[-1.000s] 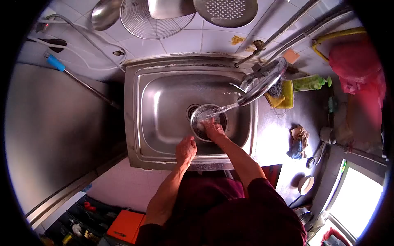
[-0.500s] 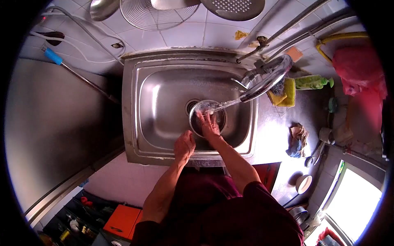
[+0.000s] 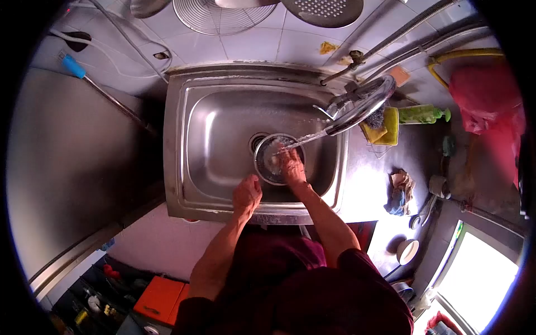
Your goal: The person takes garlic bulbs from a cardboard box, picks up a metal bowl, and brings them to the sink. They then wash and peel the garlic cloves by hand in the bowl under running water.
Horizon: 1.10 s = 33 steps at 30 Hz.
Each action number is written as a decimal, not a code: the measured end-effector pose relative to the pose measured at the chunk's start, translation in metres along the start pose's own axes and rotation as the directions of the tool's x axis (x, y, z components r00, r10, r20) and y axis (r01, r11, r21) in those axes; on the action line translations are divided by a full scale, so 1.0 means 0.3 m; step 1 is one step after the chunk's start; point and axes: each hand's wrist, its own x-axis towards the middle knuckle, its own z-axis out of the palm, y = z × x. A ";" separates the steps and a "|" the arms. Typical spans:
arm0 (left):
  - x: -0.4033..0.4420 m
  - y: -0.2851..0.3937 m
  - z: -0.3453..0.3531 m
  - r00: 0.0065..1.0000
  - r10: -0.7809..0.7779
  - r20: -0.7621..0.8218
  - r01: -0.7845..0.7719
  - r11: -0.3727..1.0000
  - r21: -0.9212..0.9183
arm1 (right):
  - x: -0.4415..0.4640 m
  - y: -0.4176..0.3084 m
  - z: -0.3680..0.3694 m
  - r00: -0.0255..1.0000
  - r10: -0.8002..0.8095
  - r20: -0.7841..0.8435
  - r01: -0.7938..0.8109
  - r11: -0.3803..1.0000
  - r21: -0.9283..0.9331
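Note:
A round metal bowl (image 3: 258, 167) with a bright rim sits in the steel sink (image 3: 215, 134), beside the drain (image 3: 258, 138). Water runs from the curved faucet (image 3: 357, 114) into it, and the water inside looks cloudy. My right hand (image 3: 292, 166) reaches over the bowl's near right rim, its fingers stretched into the stream and partly hidden by water. Just off the bowl's lower left side, my left hand (image 3: 247, 194) is curled closed. What it grips, if anything, is hidden, and whether it touches the bowl I cannot tell.
Right of the sink lie a yellow sponge holder (image 3: 392, 125), a green bottle (image 3: 421, 114) and a crumpled cloth (image 3: 401, 192). A perforated skimmer (image 3: 324, 11) and a wire strainer (image 3: 195, 14) hang on the wall. A pink bag (image 3: 483, 100) hangs at right.
My right hand has shifted right within the bowl, and its fingers look closer together than before. The water in the bowl now looks cloudier. My left hand stays curled near the rim.

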 end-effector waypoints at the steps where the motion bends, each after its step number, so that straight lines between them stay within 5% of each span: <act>1: 0.004 0.000 -0.001 1.000 -0.005 -0.001 0.005 1.000 0.003 | -0.001 -0.034 -0.044 0.987 0.091 -0.135 -0.085 0.995 0.047; 2: 0.006 0.001 -0.003 1.000 0.001 -0.004 -0.001 1.000 -0.001 | -0.012 -0.012 0.028 0.999 0.049 -0.020 -0.053 0.955 -0.291; 3: 0.005 0.002 -0.006 1.000 0.013 -0.004 -0.013 1.000 -0.004 | -0.037 -0.022 0.039 0.998 0.053 -0.021 -0.057 0.956 -0.287; 5: 0.010 0.007 -0.010 1.000 0.026 -0.007 -0.026 1.000 0.008 | -0.038 -0.151 -0.083 0.940 0.211 0.267 -0.190 0.977 -0.100; 7: 0.016 0.011 -0.016 0.999 0.029 -0.015 -0.029 0.999 0.019 | -0.028 -0.151 -0.098 0.950 0.182 0.255 -0.167 0.983 -0.080; 9: 0.007 0.016 -0.023 1.000 -0.002 0.011 0.002 1.000 -0.030 | 0.015 -0.141 -0.110 0.984 0.179 -0.006 -0.179 0.979 -0.100; 10: 0.001 0.006 -0.009 1.000 -0.002 0.014 0.003 1.000 -0.029 | 0.025 -0.133 -0.105 0.993 0.022 -0.116 -0.039 0.988 -0.148; 15: 0.004 -0.003 0.005 0.989 0.110 -0.098 -0.113 0.993 -0.023 | -0.008 -0.081 0.018 0.975 -0.168 0.146 0.221 0.789 -0.574; 18: 0.010 0.010 -0.019 0.998 0.062 -0.031 -0.063 0.997 -0.038 | -0.029 -0.107 -0.004 0.977 -0.097 0.191 0.172 0.885 -0.433; 23: 0.013 0.007 -0.012 1.000 0.023 -0.015 -0.023 0.999 -0.047 | -0.139 -0.126 -0.069 0.993 -0.121 -0.016 0.109 0.938 -0.329; 26: 0.010 0.010 -0.010 1.000 0.006 0.001 -0.006 0.999 -0.042 | -0.182 -0.128 -0.145 0.953 0.144 0.268 -0.100 0.980 -0.171; 33: -0.001 0.012 -0.030 1.000 0.013 0.016 -0.012 0.996 -0.085 | -0.274 -0.074 -0.142 0.988 0.112 0.107 -0.110 0.994 -0.030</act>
